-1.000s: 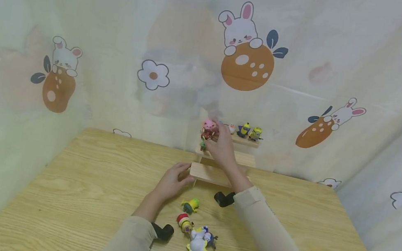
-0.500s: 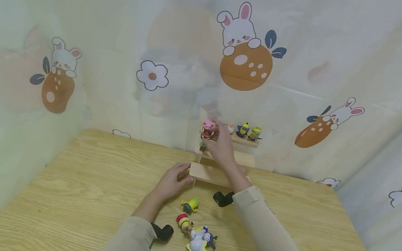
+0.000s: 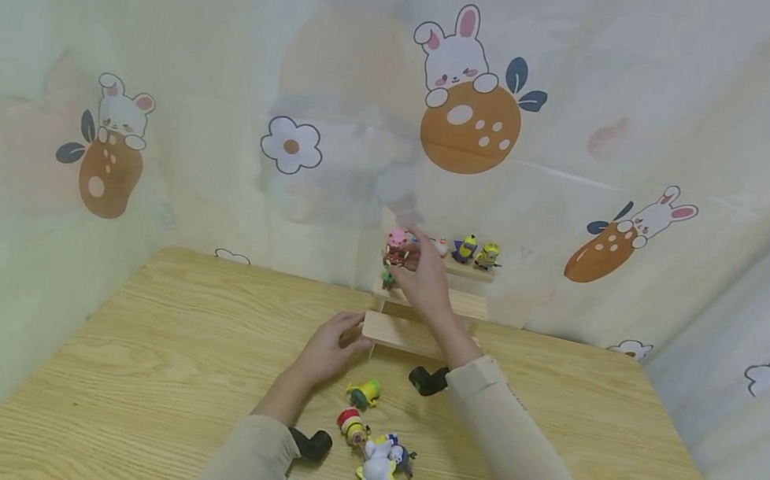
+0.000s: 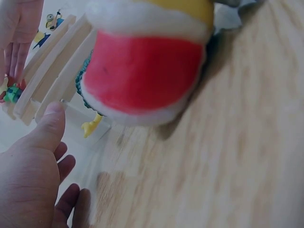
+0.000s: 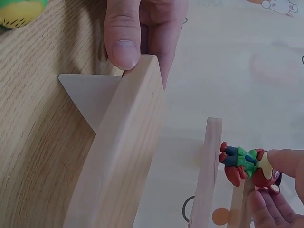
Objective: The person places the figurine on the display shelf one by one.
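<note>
Right wrist view: red-and-green figurine (image 5: 245,160) pinched by right hand (image 3: 429,278).
3-tier wooden stand (image 3: 403,331) touched at near left by left hand (image 3: 330,347), fingers loose.

In the head view the right grip (image 3: 429,281) and its forearm hide part of the stand (image 3: 403,332) and some of a white toy (image 3: 440,246); the figure (image 3: 393,255) it pinches is too small there to read in detail. From the right wrist, that grip covers part of the figure's head and is cut off by the right edge, while the stand runs out at the bottom. Close to the left wrist camera, a red-and-white toy (image 4: 142,71) looks blurred, is cropped by the top edge and hides most of a yellow-green toy (image 4: 91,125). There, the left edge cuts the left grip (image 4: 33,175)
</note>
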`<move>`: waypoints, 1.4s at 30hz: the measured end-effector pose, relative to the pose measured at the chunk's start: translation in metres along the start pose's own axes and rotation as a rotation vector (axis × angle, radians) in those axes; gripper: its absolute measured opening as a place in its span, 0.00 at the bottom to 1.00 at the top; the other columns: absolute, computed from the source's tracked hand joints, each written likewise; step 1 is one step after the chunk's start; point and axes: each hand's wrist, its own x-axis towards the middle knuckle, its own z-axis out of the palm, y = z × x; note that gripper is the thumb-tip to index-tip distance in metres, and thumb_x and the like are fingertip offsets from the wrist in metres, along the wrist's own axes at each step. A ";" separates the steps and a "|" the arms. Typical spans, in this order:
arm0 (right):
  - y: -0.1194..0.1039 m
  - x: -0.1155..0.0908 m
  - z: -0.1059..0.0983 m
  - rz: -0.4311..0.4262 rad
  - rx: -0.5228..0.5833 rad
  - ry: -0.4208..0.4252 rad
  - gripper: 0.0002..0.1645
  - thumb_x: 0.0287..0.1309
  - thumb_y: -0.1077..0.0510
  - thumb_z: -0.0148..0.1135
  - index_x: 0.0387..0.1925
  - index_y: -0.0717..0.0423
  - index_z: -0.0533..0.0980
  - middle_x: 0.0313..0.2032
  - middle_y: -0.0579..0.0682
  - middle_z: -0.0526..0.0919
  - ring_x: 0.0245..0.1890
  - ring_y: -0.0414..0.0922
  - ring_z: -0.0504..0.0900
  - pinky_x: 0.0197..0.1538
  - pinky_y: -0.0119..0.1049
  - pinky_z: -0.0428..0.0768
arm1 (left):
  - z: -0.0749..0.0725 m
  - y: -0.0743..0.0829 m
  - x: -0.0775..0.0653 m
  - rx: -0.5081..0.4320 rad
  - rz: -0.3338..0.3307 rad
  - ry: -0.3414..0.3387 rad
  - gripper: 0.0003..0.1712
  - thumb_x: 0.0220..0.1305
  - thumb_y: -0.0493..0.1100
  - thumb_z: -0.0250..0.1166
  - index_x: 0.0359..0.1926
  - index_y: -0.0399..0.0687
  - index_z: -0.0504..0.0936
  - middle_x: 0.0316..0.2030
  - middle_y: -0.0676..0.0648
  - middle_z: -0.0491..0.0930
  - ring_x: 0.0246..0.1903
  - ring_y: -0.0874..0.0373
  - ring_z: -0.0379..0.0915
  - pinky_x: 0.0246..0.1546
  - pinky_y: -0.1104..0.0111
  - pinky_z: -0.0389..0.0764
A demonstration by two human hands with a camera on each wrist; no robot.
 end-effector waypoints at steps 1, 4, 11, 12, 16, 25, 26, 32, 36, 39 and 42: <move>0.001 -0.001 -0.001 0.004 -0.002 0.001 0.44 0.53 0.63 0.66 0.70 0.50 0.57 0.52 0.55 0.76 0.51 0.52 0.79 0.57 0.42 0.80 | 0.001 0.000 0.000 0.000 0.001 -0.002 0.35 0.62 0.55 0.62 0.67 0.49 0.67 0.64 0.47 0.69 0.64 0.49 0.65 0.67 0.56 0.65; 0.003 -0.003 -0.003 0.013 0.007 0.001 0.44 0.53 0.62 0.67 0.70 0.49 0.58 0.52 0.55 0.75 0.52 0.52 0.78 0.58 0.43 0.79 | 0.004 0.000 -0.001 -0.002 0.001 -0.004 0.35 0.62 0.55 0.62 0.67 0.49 0.66 0.64 0.46 0.69 0.64 0.49 0.65 0.67 0.56 0.66; 0.005 -0.020 -0.019 0.005 0.031 0.003 0.40 0.56 0.59 0.66 0.68 0.52 0.61 0.56 0.58 0.72 0.56 0.54 0.74 0.60 0.44 0.77 | 0.009 -0.001 -0.004 -0.004 -0.005 -0.004 0.36 0.62 0.56 0.62 0.68 0.49 0.66 0.63 0.46 0.70 0.63 0.48 0.66 0.66 0.55 0.67; 0.007 -0.025 -0.023 -0.007 0.026 0.004 0.38 0.56 0.59 0.65 0.67 0.54 0.62 0.56 0.59 0.72 0.56 0.55 0.74 0.60 0.45 0.77 | 0.010 -0.001 -0.004 -0.002 -0.003 -0.004 0.36 0.62 0.57 0.62 0.67 0.49 0.66 0.63 0.46 0.69 0.63 0.48 0.66 0.66 0.55 0.67; 0.015 -0.050 -0.036 -0.005 0.005 -0.019 0.28 0.58 0.59 0.64 0.60 0.60 0.70 0.54 0.61 0.76 0.54 0.56 0.76 0.58 0.46 0.79 | 0.009 -0.001 -0.002 -0.003 0.010 -0.002 0.37 0.61 0.58 0.62 0.67 0.49 0.66 0.64 0.46 0.69 0.64 0.48 0.65 0.67 0.54 0.65; 0.028 -0.119 -0.041 -0.051 -0.149 -0.255 0.16 0.58 0.58 0.65 0.48 0.59 0.78 0.43 0.55 0.83 0.43 0.47 0.83 0.45 0.35 0.84 | 0.000 0.004 0.002 0.005 -0.004 0.001 0.37 0.62 0.57 0.62 0.68 0.51 0.65 0.64 0.46 0.69 0.64 0.48 0.64 0.67 0.54 0.65; 0.028 -0.125 -0.040 -0.054 -0.157 -0.290 0.16 0.58 0.58 0.64 0.48 0.58 0.79 0.42 0.54 0.83 0.41 0.46 0.83 0.44 0.34 0.84 | -0.001 0.003 0.002 0.006 -0.006 -0.003 0.37 0.61 0.58 0.62 0.69 0.52 0.65 0.64 0.46 0.69 0.64 0.48 0.64 0.67 0.54 0.65; 0.017 -0.144 -0.028 -0.111 -0.235 -0.470 0.16 0.59 0.57 0.63 0.49 0.56 0.78 0.45 0.52 0.82 0.40 0.43 0.82 0.42 0.33 0.83 | -0.002 0.000 0.002 -0.007 0.006 0.011 0.38 0.61 0.59 0.62 0.68 0.51 0.65 0.64 0.47 0.69 0.65 0.48 0.64 0.67 0.51 0.65; 0.007 -0.146 -0.014 -0.196 -0.320 -0.536 0.17 0.58 0.58 0.63 0.51 0.53 0.78 0.45 0.50 0.81 0.42 0.44 0.81 0.42 0.32 0.82 | -0.001 -0.001 0.002 -0.012 0.010 0.015 0.37 0.61 0.58 0.62 0.68 0.50 0.65 0.64 0.47 0.69 0.65 0.48 0.63 0.67 0.52 0.65; 0.003 -0.146 -0.005 -0.243 -0.399 -0.541 0.21 0.58 0.57 0.64 0.54 0.52 0.76 0.46 0.49 0.79 0.42 0.44 0.82 0.43 0.31 0.82 | 0.001 0.000 0.000 -0.023 0.000 0.006 0.37 0.61 0.57 0.62 0.68 0.51 0.65 0.64 0.47 0.69 0.65 0.48 0.63 0.67 0.52 0.64; -0.001 -0.144 0.002 -0.248 -0.477 -0.519 0.24 0.58 0.57 0.64 0.57 0.50 0.75 0.47 0.49 0.78 0.40 0.43 0.81 0.42 0.31 0.82 | 0.001 0.002 -0.001 -0.047 -0.010 0.001 0.36 0.61 0.55 0.63 0.68 0.52 0.65 0.65 0.48 0.68 0.66 0.48 0.62 0.68 0.51 0.63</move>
